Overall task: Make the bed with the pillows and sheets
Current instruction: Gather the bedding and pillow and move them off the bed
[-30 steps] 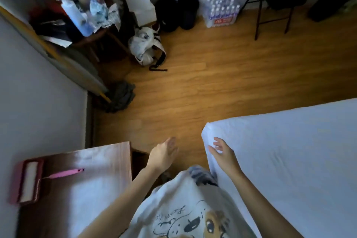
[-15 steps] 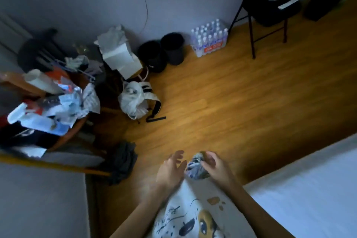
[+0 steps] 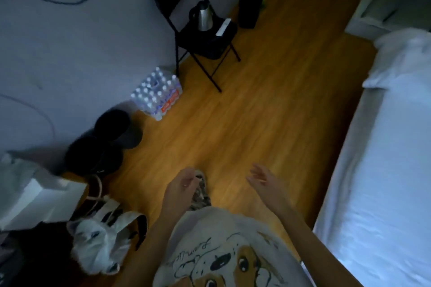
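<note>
Bottom centre: person's white shirt (image 3: 224, 247) with a cartoon dog print fills the near frame. Both forearms extend up from it over the wood floor (image 3: 256, 112).

Left hand (image 3: 180, 187), centre-low: fingers loosely curled, holding nothing that shows. A patterned foot or slipper (image 3: 200, 196) sits just right of it on the floor; too blurred to say if they touch.

Right hand (image 3: 264, 180), right of centre: fingers spread and relaxed, empty, well apart from the bed.

Bed (image 3: 384, 170) runs down the right edge of the frame, covered with a white sheet (image 3: 382, 205) lying fairly flat. A white pillow (image 3: 405, 58) lies at its far end, upper right.

Lower left: a white and black tote bag (image 3: 102, 242) slumped on the floor, a white box (image 3: 35, 196) just above and left of it, dark clutter below.

Mid left, along the wall: two dark round bins (image 3: 105, 142) side by side, touching or nearly so. Just beyond them, a shrink-wrapped pack of water bottles (image 3: 157, 93) against the wall.

Upper centre: black folding chair (image 3: 198, 23) against the wall, a metal kettle (image 3: 204, 16) upright on its seat, a flat white item (image 3: 223, 27) beside the kettle. Right of the chair, a dark bag or box (image 3: 249, 8) on the floor.

Upper left: a cable (image 3: 77, 0) loops across the grey wall (image 3: 70, 53).
</note>
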### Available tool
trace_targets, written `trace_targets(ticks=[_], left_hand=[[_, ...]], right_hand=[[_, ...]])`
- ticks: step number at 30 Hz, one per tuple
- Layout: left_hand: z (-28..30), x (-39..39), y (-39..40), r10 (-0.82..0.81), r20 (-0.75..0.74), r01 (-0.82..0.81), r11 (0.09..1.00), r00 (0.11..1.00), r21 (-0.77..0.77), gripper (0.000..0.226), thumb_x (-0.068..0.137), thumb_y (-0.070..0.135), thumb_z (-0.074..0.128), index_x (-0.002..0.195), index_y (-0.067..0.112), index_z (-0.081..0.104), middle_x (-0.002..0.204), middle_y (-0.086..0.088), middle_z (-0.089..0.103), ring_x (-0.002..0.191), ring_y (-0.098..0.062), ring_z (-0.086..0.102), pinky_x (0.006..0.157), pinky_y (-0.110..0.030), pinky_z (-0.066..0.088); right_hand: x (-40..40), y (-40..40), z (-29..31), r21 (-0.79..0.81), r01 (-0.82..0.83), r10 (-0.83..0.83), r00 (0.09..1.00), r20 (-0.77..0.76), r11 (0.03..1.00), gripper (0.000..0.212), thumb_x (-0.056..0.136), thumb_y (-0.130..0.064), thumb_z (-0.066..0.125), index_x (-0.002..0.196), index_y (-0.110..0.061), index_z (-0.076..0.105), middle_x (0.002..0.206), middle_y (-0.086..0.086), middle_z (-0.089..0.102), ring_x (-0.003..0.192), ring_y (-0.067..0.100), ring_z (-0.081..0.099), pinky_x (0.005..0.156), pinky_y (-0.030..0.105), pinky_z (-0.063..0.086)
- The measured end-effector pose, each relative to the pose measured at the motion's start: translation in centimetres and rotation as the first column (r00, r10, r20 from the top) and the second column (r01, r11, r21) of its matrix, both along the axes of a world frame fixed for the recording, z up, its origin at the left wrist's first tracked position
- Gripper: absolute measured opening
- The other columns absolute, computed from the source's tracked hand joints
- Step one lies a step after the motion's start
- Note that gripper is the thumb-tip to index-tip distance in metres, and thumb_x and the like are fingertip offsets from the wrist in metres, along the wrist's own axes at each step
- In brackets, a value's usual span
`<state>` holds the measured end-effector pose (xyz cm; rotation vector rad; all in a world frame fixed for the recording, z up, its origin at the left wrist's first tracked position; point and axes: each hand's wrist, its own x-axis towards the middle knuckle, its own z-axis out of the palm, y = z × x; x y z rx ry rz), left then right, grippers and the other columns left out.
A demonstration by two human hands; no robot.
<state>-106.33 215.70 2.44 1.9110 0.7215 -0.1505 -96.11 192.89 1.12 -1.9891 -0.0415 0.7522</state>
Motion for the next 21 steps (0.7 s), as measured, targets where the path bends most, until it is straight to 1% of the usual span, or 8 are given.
trace_targets(ticks=[2,5,7,10,13,17,19,21], left_hand=[[0.3,5.9,3.0,-0.087,0.030,0.088,0.996,0.996,-0.018,0.027,0.099,0.022,0.055,0.125,0.028,0.053,0.110,0.017,0.059,0.097,0.005,0.056,0.081,-0.010,0.044],[1.2,14.7,6.5,-0.224,0.027,0.225,0.972,0.974,-0.062,0.026,0.098,0.021,0.055,0.123,0.028,0.052,0.107,0.021,0.057,0.095,0.010,0.053,0.077,-0.006,0.044],[1.9,21.0,7.8,-0.374,0.039,0.375,0.926,0.927,-0.045,0.028,0.098,0.023,0.055,0.126,0.028,0.052,0.107,0.023,0.057,0.098,0.010,0.054,0.075,-0.004,0.042],[1.8,30.0,8.2,-0.514,0.031,0.515,0.857,0.857,-0.038,0.035,0.097,0.026,0.056,0.132,0.025,0.053,0.110,0.021,0.058,0.106,0.002,0.056,0.081,-0.010,0.042],[2.1,37.7,6.4,-0.585,0.052,0.587,0.809,0.809,-0.037,0.033,0.097,0.025,0.057,0.130,0.027,0.054,0.112,0.016,0.060,0.104,0.004,0.056,0.083,-0.013,0.042],[1.3,47.6,1.9,-0.618,0.025,0.617,0.782,0.786,-0.087,0.033,0.097,0.024,0.056,0.130,0.025,0.054,0.112,0.013,0.060,0.103,0.003,0.055,0.087,-0.018,0.045],[0.4,52.8,-0.7,-0.632,0.022,0.631,0.771,0.775,-0.083,0.033,0.097,0.025,0.056,0.130,0.025,0.054,0.113,0.013,0.060,0.104,0.001,0.055,0.083,-0.015,0.043],[0.4,58.0,-3.0,-0.611,0.020,0.611,0.788,0.791,-0.081,0.035,0.097,0.025,0.057,0.132,0.023,0.054,0.113,0.013,0.060,0.106,-0.002,0.057,0.081,-0.015,0.043]], right_hand=[[3.8,1.3,0.1,-0.002,0.139,-0.139,0.990,0.036,0.990,0.050,0.092,-0.036,0.060,0.138,-0.021,0.045,0.123,-0.008,0.057,0.108,0.005,0.055,0.089,0.022,0.047],[8.4,3.2,1.4,-0.014,0.376,-0.375,0.926,0.043,0.927,0.046,0.094,-0.030,0.059,0.136,-0.019,0.047,0.119,-0.006,0.057,0.107,0.007,0.055,0.073,0.010,0.043],[11.4,4.4,2.2,0.004,0.491,-0.489,0.868,0.080,0.871,0.045,0.094,-0.031,0.059,0.136,-0.020,0.047,0.118,-0.007,0.059,0.104,0.003,0.056,0.072,0.010,0.042],[15.4,5.2,2.9,0.035,0.609,-0.610,0.790,0.058,0.792,0.044,0.093,-0.034,0.060,0.135,-0.023,0.049,0.115,-0.013,0.060,0.104,-0.003,0.055,0.077,0.013,0.044],[19.5,4.6,2.6,0.040,0.700,-0.700,0.710,0.073,0.713,0.044,0.092,-0.034,0.061,0.133,-0.023,0.051,0.114,-0.014,0.061,0.103,-0.004,0.057,0.084,0.019,0.050],[27.5,1.3,1.6,0.052,0.788,-0.790,0.609,0.073,0.613,0.042,0.092,-0.031,0.060,0.132,-0.022,0.051,0.112,-0.011,0.061,0.100,-0.005,0.056,0.074,0.012,0.045],[32.8,-0.9,0.8,0.060,0.792,-0.794,0.603,0.084,0.608,0.043,0.092,-0.033,0.060,0.133,-0.021,0.049,0.112,-0.011,0.060,0.100,-0.004,0.056,0.079,0.015,0.046],[38.5,-3.2,0.7,0.064,0.786,-0.789,0.611,0.065,0.615,0.044,0.093,-0.033,0.059,0.133,-0.021,0.049,0.111,-0.013,0.059,0.099,-0.004,0.056,0.085,0.022,0.050]])
